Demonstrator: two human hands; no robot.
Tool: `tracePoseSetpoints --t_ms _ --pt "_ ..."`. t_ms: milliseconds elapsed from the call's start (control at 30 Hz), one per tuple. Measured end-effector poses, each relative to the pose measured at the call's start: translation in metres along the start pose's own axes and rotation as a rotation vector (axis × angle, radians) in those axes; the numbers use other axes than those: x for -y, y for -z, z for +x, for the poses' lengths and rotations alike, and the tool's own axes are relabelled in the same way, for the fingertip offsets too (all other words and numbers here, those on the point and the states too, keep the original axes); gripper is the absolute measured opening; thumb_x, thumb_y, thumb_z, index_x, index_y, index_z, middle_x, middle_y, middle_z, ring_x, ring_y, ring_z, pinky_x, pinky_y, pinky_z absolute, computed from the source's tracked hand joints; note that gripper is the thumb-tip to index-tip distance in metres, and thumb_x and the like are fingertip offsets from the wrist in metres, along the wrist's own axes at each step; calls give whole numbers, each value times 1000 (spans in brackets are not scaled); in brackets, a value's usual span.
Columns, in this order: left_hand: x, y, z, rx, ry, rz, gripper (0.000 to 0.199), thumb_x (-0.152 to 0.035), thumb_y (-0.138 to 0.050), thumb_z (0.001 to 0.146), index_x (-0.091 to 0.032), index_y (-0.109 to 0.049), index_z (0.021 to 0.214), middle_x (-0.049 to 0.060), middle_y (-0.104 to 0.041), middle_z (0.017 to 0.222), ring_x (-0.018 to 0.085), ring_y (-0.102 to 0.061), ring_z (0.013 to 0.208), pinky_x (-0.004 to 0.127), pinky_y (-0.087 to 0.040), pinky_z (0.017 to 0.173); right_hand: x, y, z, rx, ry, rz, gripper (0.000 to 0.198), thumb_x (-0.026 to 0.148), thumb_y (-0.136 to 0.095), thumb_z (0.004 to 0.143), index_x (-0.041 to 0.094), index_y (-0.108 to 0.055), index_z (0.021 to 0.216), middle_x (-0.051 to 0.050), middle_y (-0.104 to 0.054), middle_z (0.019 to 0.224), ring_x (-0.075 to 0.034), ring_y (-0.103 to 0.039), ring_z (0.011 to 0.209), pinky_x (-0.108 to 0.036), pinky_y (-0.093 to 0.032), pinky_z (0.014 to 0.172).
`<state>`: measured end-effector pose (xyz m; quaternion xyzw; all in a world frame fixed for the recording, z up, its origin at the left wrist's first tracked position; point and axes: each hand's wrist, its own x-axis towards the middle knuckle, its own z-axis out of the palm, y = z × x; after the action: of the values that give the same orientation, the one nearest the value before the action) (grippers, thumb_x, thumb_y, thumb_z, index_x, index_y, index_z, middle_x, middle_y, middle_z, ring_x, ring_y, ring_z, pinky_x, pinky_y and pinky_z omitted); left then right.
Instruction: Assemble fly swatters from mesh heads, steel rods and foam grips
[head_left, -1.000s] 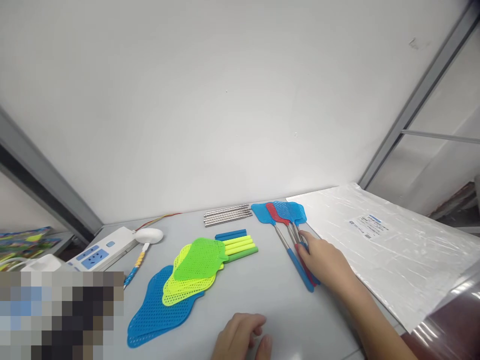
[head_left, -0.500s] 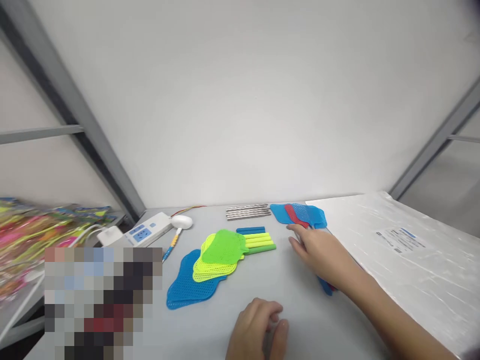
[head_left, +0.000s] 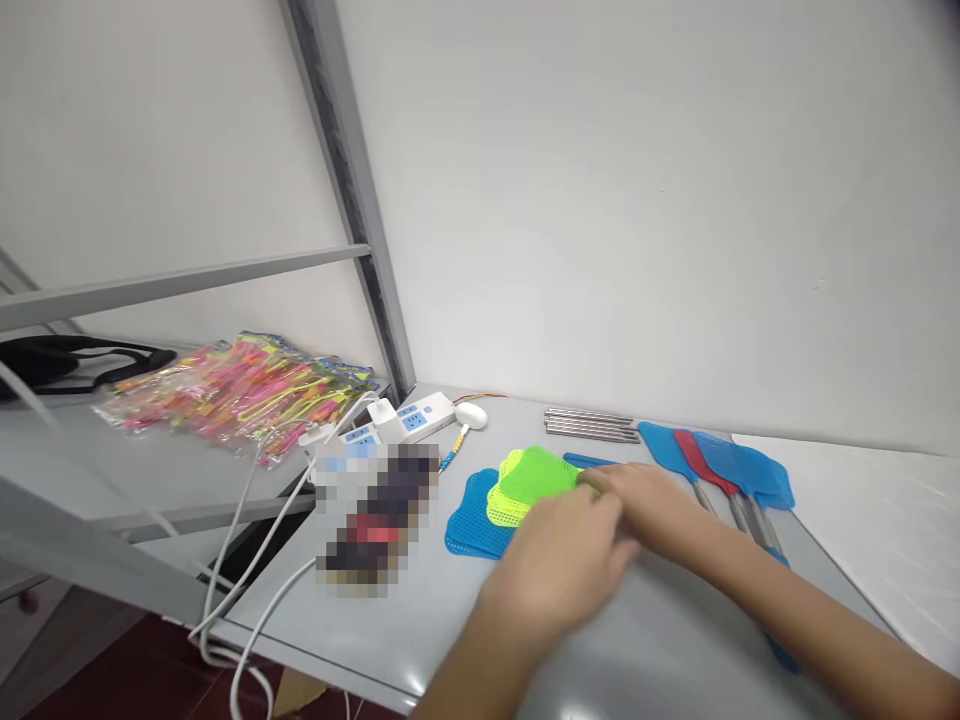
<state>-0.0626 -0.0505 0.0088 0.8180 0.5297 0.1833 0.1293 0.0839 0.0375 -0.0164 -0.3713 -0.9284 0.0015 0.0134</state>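
My right hand [head_left: 649, 505] reaches in from the right, its fingertips at the narrow end of the green fly swatter head [head_left: 538, 474]. My left hand [head_left: 564, 550] is beside it, nearer me, partly over the same pile. Motion blurs the left fingers, and the right ones are partly hidden, so I cannot tell whether either hand grips anything. Beneath the green head are yellow swatter heads [head_left: 501, 506]. Blue swatter heads [head_left: 474, 520] lie lowest, to the left. Behind my right hand shows part of a blue handle tube [head_left: 589, 461]; my hands cover the other tubes.
Metal rods [head_left: 589, 425] lie near the wall. Swatters with shafts, including a red one [head_left: 705, 458], lie at right beside white wrapping [head_left: 892, 530]. At left are a power strip [head_left: 427, 417], a white device [head_left: 471, 416], cables and bagged colourful items [head_left: 247, 390] behind a metal post.
The view has swung left. My right hand has left the swatters at right for the green and yellow pile, and my left hand has moved forward beside it.
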Motion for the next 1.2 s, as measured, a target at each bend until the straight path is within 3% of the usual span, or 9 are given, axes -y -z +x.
tracePoseSetpoints --t_ms 100,200,300,567,700,900,1000,1067,1200 --pt "25 18 26 41 -18 112 8 -18 -53 84 -19 -62 85 5 -64 88 22 -61 78 30 -44 63 -5 -6 -5 -40 62 26 16 16 -49 87 22 -64 92 -5 -71 89 -23 -66 81 -32 -41 69" --pt "47 23 40 47 -70 143 16 -8 -56 75 -19 -61 85 5 -61 90 22 -58 88 28 -44 67 -14 -10 -17 -93 56 27 18 29 -55 89 23 -62 104 -5 -70 94 -25 -64 85 -35 -42 73" --pt "56 20 45 32 -144 160 19 -5 -54 74 -19 -59 85 4 -57 91 21 -53 94 28 -44 75 -29 -10 -25 -103 -7 55 17 36 -52 91 23 -63 93 -5 -67 87 -23 -62 79 -33 -41 68" --pt "31 -12 42 -87 -291 296 8 -17 -51 84 -17 -56 91 6 -54 98 22 -48 93 34 -42 73 -75 -9 13 -81 -86 207 29 31 -39 94 23 -67 95 -7 -64 96 -21 -61 85 -31 -44 71" --pt "21 -29 36 -76 -391 343 8 -23 -52 86 -17 -56 88 6 -53 94 22 -48 89 34 -39 67 -84 -15 34 8 -75 303 24 32 -47 89 23 -69 86 -5 -66 93 -20 -61 80 -30 -44 69" --pt "20 -48 32 -108 -467 353 6 -16 -48 86 -17 -53 83 5 -50 86 21 -48 83 33 -34 62 -92 -12 37 45 -91 345 20 35 -53 84 22 -67 79 -4 -67 85 -20 -60 75 -30 -44 67" --pt "19 -49 33 -120 -452 267 8 -19 -47 88 -17 -54 84 5 -52 85 21 -50 84 33 -36 64 -99 -2 24 -13 -254 415 24 41 -50 87 22 -65 85 -3 -67 83 -20 -60 73 -30 -44 65" --pt "15 -46 33 -152 -383 90 10 -21 -46 89 -17 -54 94 6 -54 90 22 -52 87 33 -40 68 -99 6 8 -70 -350 495 27 46 -50 88 23 -63 90 -3 -67 81 -19 -59 70 -30 -45 63" --pt "6 -39 32 -281 -25 -531 31 -33 -45 94 -18 -42 121 10 -55 109 20 -56 90 34 -45 77 -72 19 -33 -119 -320 766 30 51 -51 89 23 -60 96 -3 -65 81 -19 -60 73 -32 -48 67"
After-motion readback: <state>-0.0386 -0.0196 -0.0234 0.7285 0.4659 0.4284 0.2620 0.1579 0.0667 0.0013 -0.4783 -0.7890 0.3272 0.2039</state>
